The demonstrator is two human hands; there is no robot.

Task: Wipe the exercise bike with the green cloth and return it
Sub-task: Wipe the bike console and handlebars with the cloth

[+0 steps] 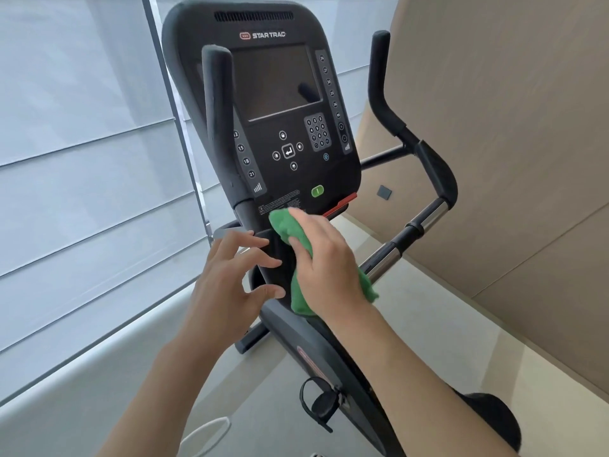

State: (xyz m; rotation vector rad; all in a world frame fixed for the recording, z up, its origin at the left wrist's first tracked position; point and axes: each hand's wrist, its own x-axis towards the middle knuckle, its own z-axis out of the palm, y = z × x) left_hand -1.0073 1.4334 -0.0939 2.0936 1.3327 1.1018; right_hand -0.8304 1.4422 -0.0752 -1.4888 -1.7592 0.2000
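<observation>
Right hand [324, 258] clamps green cloth [290, 229] against exercise bike [283, 94]; left hand [227, 282] fingers spread.

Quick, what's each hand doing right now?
Left hand: open, fingers spread, holding nothing.
Right hand: holding the green cloth against the bottom of the bike console.

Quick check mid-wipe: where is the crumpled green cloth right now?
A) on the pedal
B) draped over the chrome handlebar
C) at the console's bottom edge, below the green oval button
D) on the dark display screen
C: the right hand presses the crumpled green cloth against the black console at its bottom edge, just under the green oval button.
</observation>
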